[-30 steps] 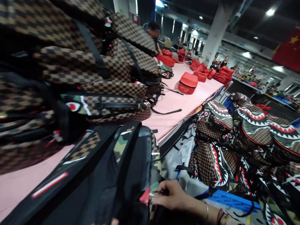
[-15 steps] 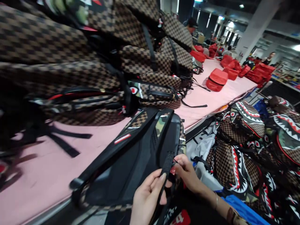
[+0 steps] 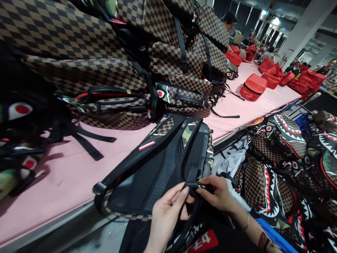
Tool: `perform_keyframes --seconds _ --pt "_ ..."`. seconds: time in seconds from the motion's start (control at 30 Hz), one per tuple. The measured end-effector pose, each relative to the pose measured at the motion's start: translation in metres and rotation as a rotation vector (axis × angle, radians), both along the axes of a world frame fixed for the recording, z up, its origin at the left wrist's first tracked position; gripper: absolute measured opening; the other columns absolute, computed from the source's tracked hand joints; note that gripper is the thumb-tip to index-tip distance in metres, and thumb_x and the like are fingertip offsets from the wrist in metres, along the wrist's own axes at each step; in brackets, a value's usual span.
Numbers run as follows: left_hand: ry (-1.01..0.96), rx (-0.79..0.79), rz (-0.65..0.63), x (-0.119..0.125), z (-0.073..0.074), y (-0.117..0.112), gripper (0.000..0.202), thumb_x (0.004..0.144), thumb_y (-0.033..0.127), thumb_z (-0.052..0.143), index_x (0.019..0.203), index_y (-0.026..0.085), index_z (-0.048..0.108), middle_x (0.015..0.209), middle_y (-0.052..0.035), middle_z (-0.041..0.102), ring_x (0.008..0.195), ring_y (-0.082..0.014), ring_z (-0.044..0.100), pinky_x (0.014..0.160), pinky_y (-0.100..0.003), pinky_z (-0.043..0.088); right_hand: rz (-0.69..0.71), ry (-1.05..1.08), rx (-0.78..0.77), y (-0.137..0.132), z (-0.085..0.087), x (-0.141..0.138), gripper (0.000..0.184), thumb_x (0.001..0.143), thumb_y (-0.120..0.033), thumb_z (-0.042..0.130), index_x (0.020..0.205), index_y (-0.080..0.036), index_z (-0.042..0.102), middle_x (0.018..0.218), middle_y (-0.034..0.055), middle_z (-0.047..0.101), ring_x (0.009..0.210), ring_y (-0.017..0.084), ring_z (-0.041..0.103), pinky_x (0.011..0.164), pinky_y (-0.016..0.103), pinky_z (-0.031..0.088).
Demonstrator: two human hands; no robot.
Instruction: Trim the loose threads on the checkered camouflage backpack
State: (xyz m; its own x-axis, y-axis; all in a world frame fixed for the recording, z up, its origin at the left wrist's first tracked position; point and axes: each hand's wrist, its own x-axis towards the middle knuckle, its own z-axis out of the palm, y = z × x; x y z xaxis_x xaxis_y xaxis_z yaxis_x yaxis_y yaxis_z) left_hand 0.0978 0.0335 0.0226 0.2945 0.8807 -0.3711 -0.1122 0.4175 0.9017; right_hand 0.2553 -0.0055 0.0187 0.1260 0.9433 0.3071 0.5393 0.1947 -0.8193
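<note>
left hand [image 3: 168, 214]: we see it come up from the bottom edge, fingers curled, thumb and fingertips pinched on the black strap end at the near edge of the backpack.
right hand [image 3: 217, 193]: it reaches in from the lower right with a thin bangle at the wrist; its thumb and forefinger are closed on the same strap end, just beside our left fingertips, on what looks like a small buckle. we cannot tell the exact part.
strap end [image 3: 193, 183]: a black webbing piece that hangs from the right shoulder strap of the backpack, held between both hands over the table's near edge.
backpack [image 3: 158, 168]: it lies back panel up on the pink table, its lower end over the near edge towards us. we see black mesh padding, two shoulder straps with checker and camo fabric, and a red-and-white tab on the left strap.
pink table [image 3: 65, 175]: a long pink surface that runs away from us to the upper right.
stacked backpacks [image 3: 110, 63]: brown checkered bags are piled on the table just behind the backpack, with loose black straps trailing onto the pink surface.
red bags [image 3: 252, 87]: several lie further along the table, well apart from our hands.
shark-mouth bags [image 3: 284, 165]: a heap of checkered and camo bags with toothed mouths lies to the right of the table, lower than its top.
other person [image 3: 229, 23]: stands at the far end, behind the stacked backpacks.
</note>
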Motion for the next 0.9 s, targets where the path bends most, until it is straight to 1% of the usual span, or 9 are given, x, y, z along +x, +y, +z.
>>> perform_keyframes --seconds 0.1,0.27,0.37,0.47,0.53,0.67,0.77,0.83,0.9 --pt "0.002 0.005 -0.009 -0.001 0.001 0.001 0.042 0.068 0.046 0.068 0.095 0.014 0.064 0.057 -0.0003 0.063 0.033 -0.0067 0.042 0.036 -0.02 0.038 0.02 -0.001 -0.02 0.0 -0.001 0.001 0.021 0.081 -0.038 0.057 0.081 -0.018 0.065 0.068 0.0051 0.067 0.059 0.014 0.058 0.055 0.025 0.043" --pt "0.003 -0.02 0.021 -0.001 0.003 0.001 0.042 0.067 0.046 0.069 0.092 0.013 0.063 0.057 0.0006 0.062 0.032 -0.0062 0.041 0.035 -0.019 0.035 -0.064 0.103 -0.046 -0.002 -0.001 -0.002 0.021 0.078 -0.038 0.06 0.084 -0.018 0.061 0.064 0.0008 0.063 0.052 0.011 0.051 0.049 0.023 0.039" --pt "-0.003 -0.029 0.02 -0.001 0.001 0.001 0.043 0.068 0.046 0.069 0.094 0.014 0.063 0.059 0.0008 0.062 0.033 -0.0059 0.041 0.036 -0.019 0.037 -0.02 0.029 -0.061 -0.001 0.002 -0.002 0.021 0.078 -0.037 0.061 0.085 -0.018 0.061 0.063 0.0005 0.061 0.051 0.011 0.05 0.049 0.023 0.038" --pt "-0.008 -0.027 -0.003 0.0 -0.001 0.001 0.042 0.068 0.046 0.068 0.094 0.014 0.062 0.059 0.0009 0.062 0.033 -0.0059 0.041 0.037 -0.019 0.038 0.007 -0.006 -0.029 0.0 0.003 -0.003 0.018 0.08 -0.035 0.058 0.081 -0.017 0.063 0.064 0.0022 0.062 0.053 0.011 0.052 0.051 0.023 0.039" --pt "-0.018 -0.036 -0.006 0.0 -0.001 0.002 0.04 0.069 0.046 0.068 0.092 0.014 0.062 0.058 0.0013 0.062 0.032 -0.0057 0.041 0.036 -0.019 0.037 -0.019 0.067 -0.027 0.0 0.0 -0.004 0.017 0.08 -0.034 0.059 0.08 -0.018 0.062 0.064 0.0019 0.062 0.053 0.011 0.052 0.051 0.023 0.039" --pt "-0.057 -0.083 0.022 0.0 -0.001 0.004 0.034 0.068 0.044 0.07 0.081 0.015 0.06 0.057 0.0027 0.06 0.032 -0.0034 0.039 0.033 -0.015 0.031 -0.138 0.302 -0.066 -0.003 -0.01 -0.003 0.016 0.075 -0.034 0.065 0.08 -0.019 0.061 0.066 0.0002 0.06 0.056 0.012 0.053 0.051 0.023 0.04" --pt "-0.142 -0.13 0.01 -0.001 -0.001 0.005 0.029 0.071 0.04 0.069 0.07 0.014 0.058 0.054 0.0035 0.056 0.033 -0.0005 0.036 0.034 -0.011 0.027 -0.135 0.379 -0.113 -0.006 -0.014 -0.002 0.017 0.073 -0.034 0.067 0.08 -0.02 0.06 0.066 -0.0008 0.058 0.057 0.011 0.051 0.053 0.023 0.04" --pt "-0.278 -0.238 -0.019 -0.002 0.0 0.006 0.027 0.072 0.037 0.069 0.069 0.014 0.057 0.047 0.0061 0.048 0.032 0.0005 0.03 0.033 -0.01 0.024 -0.106 0.408 -0.126 -0.007 -0.013 -0.002 0.017 0.073 -0.033 0.066 0.08 -0.019 0.059 0.066 -0.001 0.057 0.058 0.011 0.05 0.055 0.023 0.039" --pt "-0.472 -0.393 -0.069 -0.003 -0.001 0.007 0.022 0.073 0.033 0.069 0.072 0.014 0.058 0.043 0.0094 0.036 0.03 0.0011 0.021 0.031 -0.009 0.021 -0.1 0.475 -0.123 -0.006 -0.012 -0.002 0.018 0.075 -0.034 0.065 0.081 -0.019 0.058 0.067 -0.0012 0.056 0.058 0.011 0.049 0.055 0.023 0.038"
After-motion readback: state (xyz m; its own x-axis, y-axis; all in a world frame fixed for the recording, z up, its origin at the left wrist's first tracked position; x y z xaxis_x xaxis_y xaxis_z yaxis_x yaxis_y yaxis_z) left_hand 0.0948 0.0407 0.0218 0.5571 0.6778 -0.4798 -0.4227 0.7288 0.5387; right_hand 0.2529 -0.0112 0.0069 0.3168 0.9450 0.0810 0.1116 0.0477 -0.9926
